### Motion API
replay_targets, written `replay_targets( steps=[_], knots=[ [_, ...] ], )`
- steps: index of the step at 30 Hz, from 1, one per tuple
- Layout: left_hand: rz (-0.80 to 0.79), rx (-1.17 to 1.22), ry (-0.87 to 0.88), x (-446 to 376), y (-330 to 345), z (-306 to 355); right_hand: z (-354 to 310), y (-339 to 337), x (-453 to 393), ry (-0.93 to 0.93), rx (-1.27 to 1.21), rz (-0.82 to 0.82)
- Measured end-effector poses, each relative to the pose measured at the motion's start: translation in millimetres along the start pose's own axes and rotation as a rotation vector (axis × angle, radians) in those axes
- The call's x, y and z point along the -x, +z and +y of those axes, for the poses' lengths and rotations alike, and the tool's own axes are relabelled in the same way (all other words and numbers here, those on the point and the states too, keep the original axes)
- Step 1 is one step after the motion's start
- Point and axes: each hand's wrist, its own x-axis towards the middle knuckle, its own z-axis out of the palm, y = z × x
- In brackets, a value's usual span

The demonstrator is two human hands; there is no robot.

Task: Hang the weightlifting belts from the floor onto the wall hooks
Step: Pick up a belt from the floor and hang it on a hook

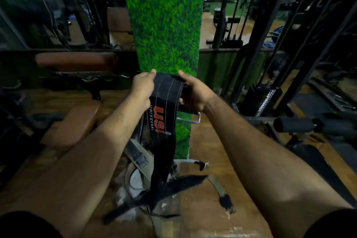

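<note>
A black weightlifting belt (164,114) with red and white lettering is held up against the green grass-covered pillar (166,25). My left hand (143,85) grips its top left edge and my right hand (193,92) grips its top right edge. The belt's lower end hangs down to the floor. A metal wall hook (195,120) sticks out of the pillar just below my right hand, partly behind the belt. More belts (139,156) lie in a pile on the floor at the pillar's foot, partly hidden by the black belt.
A brown padded bench (75,123) stands at the left, with another pad (77,60) behind it. A weight-stack machine (260,98) and black frames stand at the right. A padded roller (293,124) juts in from the right. The floor is wood.
</note>
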Motion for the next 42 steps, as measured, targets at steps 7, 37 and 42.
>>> replay_targets(
  steps=[7,37,42],
  knots=[
    [-0.057,-0.006,0.299,-3,-17,25,-18,32,-12,0.243,-0.174,0.229],
    [-0.283,-0.146,0.526,-27,2,144,-190,81,-19,-0.535,-0.256,0.220],
    [-0.189,-0.080,0.522,-27,16,148,-231,88,-15,-0.789,-0.176,0.271]
  ],
)
